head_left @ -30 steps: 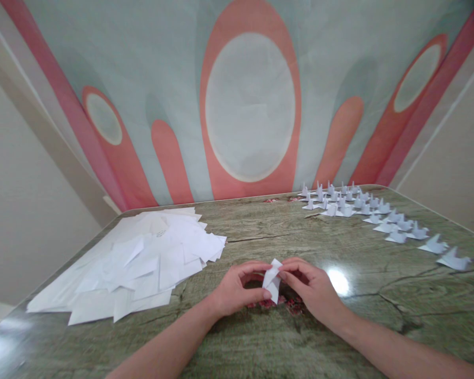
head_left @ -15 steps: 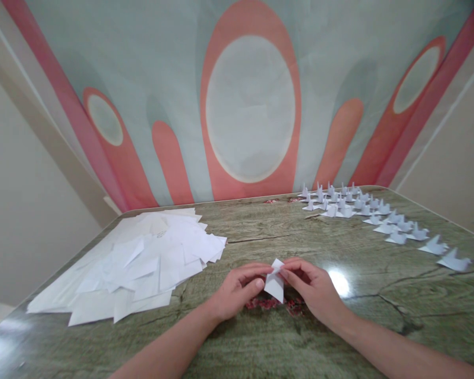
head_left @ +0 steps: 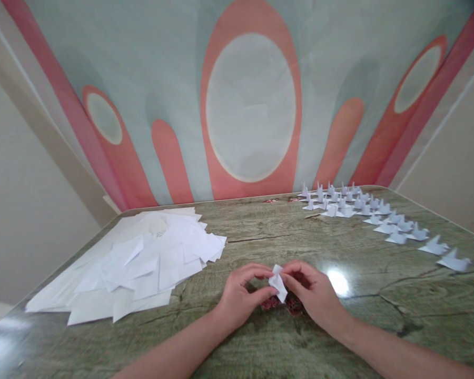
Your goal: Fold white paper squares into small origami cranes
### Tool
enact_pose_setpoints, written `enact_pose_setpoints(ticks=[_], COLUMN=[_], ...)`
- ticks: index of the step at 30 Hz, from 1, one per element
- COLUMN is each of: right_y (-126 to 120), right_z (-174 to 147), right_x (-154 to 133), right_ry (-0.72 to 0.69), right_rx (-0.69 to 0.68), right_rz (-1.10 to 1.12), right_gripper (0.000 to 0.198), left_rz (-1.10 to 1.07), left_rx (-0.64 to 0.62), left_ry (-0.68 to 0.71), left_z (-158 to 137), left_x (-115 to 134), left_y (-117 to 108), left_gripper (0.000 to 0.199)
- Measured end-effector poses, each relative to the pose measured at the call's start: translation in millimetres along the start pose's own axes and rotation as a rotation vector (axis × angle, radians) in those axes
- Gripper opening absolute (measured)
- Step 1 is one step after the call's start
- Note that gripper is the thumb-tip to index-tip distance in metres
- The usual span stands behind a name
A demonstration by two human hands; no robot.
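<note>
Folded paper, small, white and crisply creased, sits between both grips: your left hand pinches its left edge, your right hand its upper right. Around spreads wood-grained worktop, with flat, overlapping sheets at left and, farther off, pointed paper birds at right.
</note>
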State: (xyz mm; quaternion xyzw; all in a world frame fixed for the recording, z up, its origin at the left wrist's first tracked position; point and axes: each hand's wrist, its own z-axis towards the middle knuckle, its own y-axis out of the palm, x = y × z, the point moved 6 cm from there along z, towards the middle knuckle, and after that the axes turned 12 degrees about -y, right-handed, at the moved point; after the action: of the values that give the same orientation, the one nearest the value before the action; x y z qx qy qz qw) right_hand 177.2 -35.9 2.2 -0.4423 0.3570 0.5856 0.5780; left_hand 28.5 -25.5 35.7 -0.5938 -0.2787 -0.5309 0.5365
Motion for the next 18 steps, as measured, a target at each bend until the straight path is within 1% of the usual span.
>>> enact_pose_setpoints(ticks=[3, 6, 10, 15, 18], right_y=[0.5, 1.9, 2.2, -0.4, -1.9], right_z=[-3.6, -6.3, -4.7, 0.5, 0.8], right_x=[-3.1, -4.2, -6.1, -10.6, -8.1], right_ry=[-0.037, -0.066, -0.093, -0.138, -0.122], right_rx=[0.012, 0.006, -0.001, -0.002, -0.006], right_rz=[-0.013, -0.030, -0.074, -0.132, -0.156], right_gripper=[0.016, 0.014, 0.013, 0.013, 0.013], left_rz=[-0.003, -0.003, 0.005, 0.017, 0.022], left_rx=[0.050, 0.061, 0.046, 0.042, 0.040], left_ry=[0.032, 0.043, 0.008, -0.017, -0.016], left_z=[-1.1, -1.5, -0.7, 0.2, 0.2], left_x=[0.0, -3.9, -8.6, -7.3, -6.5], left_y=[-1.7, -2.6, -2.7, -2.6, -2.4], left_gripper=[0.011, 0.006, 0.006, 0.007, 0.007])
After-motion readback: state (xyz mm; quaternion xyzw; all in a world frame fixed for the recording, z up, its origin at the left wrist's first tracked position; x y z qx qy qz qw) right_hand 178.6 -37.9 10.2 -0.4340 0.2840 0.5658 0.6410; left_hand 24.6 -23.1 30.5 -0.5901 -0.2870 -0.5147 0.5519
